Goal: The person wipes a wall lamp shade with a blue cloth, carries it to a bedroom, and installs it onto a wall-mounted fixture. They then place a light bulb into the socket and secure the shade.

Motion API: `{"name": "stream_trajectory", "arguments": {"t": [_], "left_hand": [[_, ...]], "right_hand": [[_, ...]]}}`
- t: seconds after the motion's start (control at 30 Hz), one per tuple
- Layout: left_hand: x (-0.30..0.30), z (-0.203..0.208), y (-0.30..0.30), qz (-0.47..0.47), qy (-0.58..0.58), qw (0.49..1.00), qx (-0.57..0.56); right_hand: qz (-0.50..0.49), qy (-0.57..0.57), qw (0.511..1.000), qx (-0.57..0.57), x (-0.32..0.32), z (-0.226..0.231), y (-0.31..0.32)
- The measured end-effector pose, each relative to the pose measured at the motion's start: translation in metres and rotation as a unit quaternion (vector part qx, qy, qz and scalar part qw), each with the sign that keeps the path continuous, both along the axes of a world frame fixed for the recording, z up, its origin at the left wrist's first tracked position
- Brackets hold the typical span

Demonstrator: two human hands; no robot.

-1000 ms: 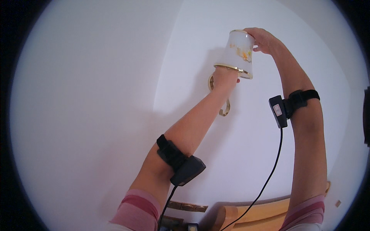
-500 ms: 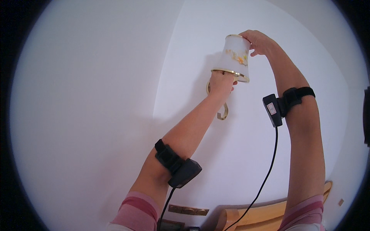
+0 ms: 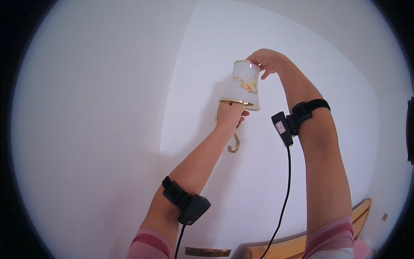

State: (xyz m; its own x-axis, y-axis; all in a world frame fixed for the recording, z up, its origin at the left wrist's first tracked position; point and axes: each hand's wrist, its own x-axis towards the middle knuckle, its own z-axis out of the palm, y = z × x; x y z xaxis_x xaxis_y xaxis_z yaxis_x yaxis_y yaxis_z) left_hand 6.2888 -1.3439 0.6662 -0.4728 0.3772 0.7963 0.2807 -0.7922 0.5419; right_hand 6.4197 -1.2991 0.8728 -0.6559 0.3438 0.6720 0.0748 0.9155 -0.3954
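A wall lamp has a white lampshade with painted orange and yellow flowers and gold rims at top and bottom. Below the shade, its curved gold arm shows against the wall. From underneath, my left hand is closed around the lamp just under the lower rim; part of that grip is hidden by the shade and the hand itself. At the top rim, my right hand bends over the shade with its fingers at the upper opening, their tips hidden. One digit of it hangs free beside the shade.
Each forearm carries a strapped black device with a trailing cable. Low on the wall is a row of brown sockets or switches. A wooden headboard curves along the lower right, with something pink beside it.
In the picture, the lamp and both arms have shifted left and down together with the wall, as the view moved. Both hands keep about the same places on the lamp.
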Motion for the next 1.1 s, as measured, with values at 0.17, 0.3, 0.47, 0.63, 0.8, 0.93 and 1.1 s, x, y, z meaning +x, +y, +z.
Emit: {"name": "stream_trajectory", "arguments": {"t": [0.17, 0.3, 0.47, 0.63, 0.8, 0.93, 1.1], "left_hand": [[-0.004, 0.002, 0.004, 0.019, 0.005, 1.0, -0.005], [-0.005, 0.001, 0.006, 0.054, 0.017, 0.998, -0.013], [-0.006, 0.001, 0.008, 0.05, 0.013, 0.999, -0.011], [-0.009, 0.001, 0.016, 0.016, 0.012, 1.0, 0.018], [-0.008, -0.001, 0.019, -0.01, -0.007, 1.0, 0.028], [-0.006, -0.002, 0.016, 0.012, -0.011, 1.0, 0.022], [-0.001, -0.001, 0.011, 0.041, -0.002, 0.999, 0.014]], "right_hand": [[0.007, 0.006, 1.0, -0.007, -0.004, 0.001, 0.004], [0.02, -0.018, 1.0, 0.008, -0.004, 0.003, 0.009], [0.008, -0.03, 0.999, 0.025, -0.002, -0.001, 0.007], [-0.002, -0.031, 0.999, 0.026, 0.001, -0.009, 0.001], [0.066, 0.006, 0.998, 0.008, 0.0, -0.021, 0.004], [0.098, 0.009, 0.995, 0.013, 0.0, -0.027, 0.011], [0.085, 0.019, 0.996, 0.026, 0.003, -0.033, 0.009]]}}
